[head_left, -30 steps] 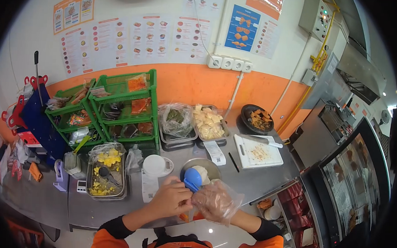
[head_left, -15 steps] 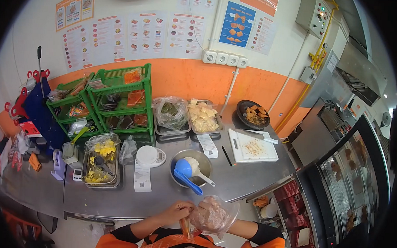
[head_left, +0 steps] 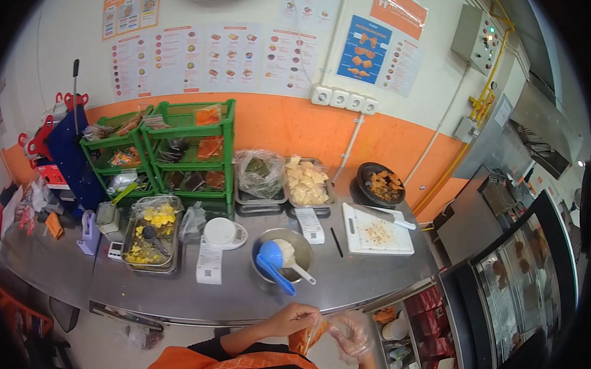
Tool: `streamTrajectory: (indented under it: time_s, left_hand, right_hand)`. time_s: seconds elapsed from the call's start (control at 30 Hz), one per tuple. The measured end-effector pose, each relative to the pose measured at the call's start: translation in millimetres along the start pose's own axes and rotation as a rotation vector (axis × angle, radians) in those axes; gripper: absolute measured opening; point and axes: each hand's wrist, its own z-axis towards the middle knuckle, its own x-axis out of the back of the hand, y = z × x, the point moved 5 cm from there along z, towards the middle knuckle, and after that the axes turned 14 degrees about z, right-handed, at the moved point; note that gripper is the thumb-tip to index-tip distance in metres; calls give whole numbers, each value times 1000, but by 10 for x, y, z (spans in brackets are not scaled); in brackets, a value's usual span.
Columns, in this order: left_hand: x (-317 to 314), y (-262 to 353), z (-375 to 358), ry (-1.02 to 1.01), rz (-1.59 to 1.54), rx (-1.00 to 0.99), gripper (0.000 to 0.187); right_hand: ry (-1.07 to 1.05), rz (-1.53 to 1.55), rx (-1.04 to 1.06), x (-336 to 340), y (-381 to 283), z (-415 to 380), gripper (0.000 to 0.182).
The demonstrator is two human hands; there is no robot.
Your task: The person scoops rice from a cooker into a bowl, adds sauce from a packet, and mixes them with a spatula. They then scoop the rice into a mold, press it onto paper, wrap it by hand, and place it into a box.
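Observation:
My bare left hand (head_left: 295, 320) is in front of the counter's near edge, its fingers pinching the top of a small clear plastic bag (head_left: 307, 338) with orange-red contents. To its right, my right hand (head_left: 353, 337) wears a loose clear plastic glove. Its thumb and fingers curve into a ring, and the fingertips meet at the bag's upper right side. On the counter ahead is a steel bowl (head_left: 304, 245) containing white rice (head_left: 286, 251), a blue scoop (head_left: 270, 256) with its handle over the rim, and a white-handled utensil (head_left: 303, 273).
A white scale (head_left: 235, 235) and printed slip (head_left: 209, 263) lie left of the bowl. Beyond are a tray of yellow food (head_left: 156, 230), green racks (head_left: 190, 155), and a tray of pale pieces (head_left: 307, 183). A knife (head_left: 386, 215) rests on a cutting board (head_left: 378, 233); right stands a glass display case (head_left: 522, 273).
My gloved right hand has moved right, away from my left, and its glove fits closer around the fingers. My left hand has shifted slightly right with the orange bag. The view has shifted slightly.

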Motion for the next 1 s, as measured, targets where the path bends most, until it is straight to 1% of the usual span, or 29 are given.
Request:
streamTrajectory:
  time_s: [0.03,0.07,0.13,0.17,0.23,0.27,0.33,0.37,0.4,0.47,0.5,0.53,0.6,0.63,0.67,0.73,0.77,0.8,0.87,0.9,0.93,0.97,1.0]
  left_hand:
    - [-125,-54,133,-36,-63,-27,21]
    - [-189,-91,269,-49,-69,-35,21]
    - [-442,-178,507,-225,-77,27,22]
    - [-545,-140,623,-264,-92,21,22]
    - [-740,-38,836,-381,3,-8,22]
    - [-797,7,944,-417,-12,-16,22]
    - [-837,-10,1132,-453,326,-9,20]
    - [-859,-45,1239,-414,313,-38,21]
    - [-894,-80,1333,-433,306,-41,21]
    - [-856,-186,1588,-285,205,61,21]
    - [-837,-258,1727,-233,183,74,21]
    - [-856,-322,1846,-241,171,73,21]
    - [-714,-518,2125,-33,464,190,18]
    - [-708,-783,2260,40,449,199,18]
    - [-730,-916,2352,63,440,189,18]
    - [-693,-1142,2612,216,416,207,19]
    - [-663,-1223,2736,246,413,199,19]
    - [-654,-1311,2816,252,415,228,19]
    - [-621,-1366,3022,282,409,278,19]
    - [-602,-1344,3109,294,317,255,19]
    - [-583,-1336,3200,310,226,231,19]
    - [-564,-1338,3303,333,225,253,19]
    - [-542,-1333,3422,367,106,247,17]
  right_hand:
    - [109,227,-70,106,167,-163,3]
    - [121,215,-73,189,222,-275,3]
    - [307,598,-296,377,420,-600,3]
    - [346,584,-309,495,410,-673,3]
    - [407,495,-436,779,406,-733,4]
    - [442,483,-449,926,415,-750,4]
    - [414,361,-365,1193,458,-671,7]
    - [433,358,-373,1327,566,-625,7]
    - [364,285,-351,1434,688,-555,9]
    - [229,146,-300,1699,875,-324,13]
    - [162,78,-269,1839,963,-156,17]
    - [155,63,-304,1944,1130,-31,19]
    - [136,38,-339,2147,1515,320,22]
    - [12,-32,-416,2225,1761,539,22]
    - [-116,-111,-485,2318,2039,748,23]
    - [-190,-184,-475,2539,2700,1130,22]
    - [-248,-225,-481,2659,2985,1343,22]
    - [-269,-233,-469,2788,3179,1550,22]
    - [-138,-514,-400,3064,3530,1896,30]
    - [-53,-649,-380,3210,3718,2009,38]
    - [-96,-896,-489,3314,3769,2178,39]
    - [-128,-996,-682,3458,4072,2291,39]
    - [-154,-985,-668,3531,4276,2314,39]
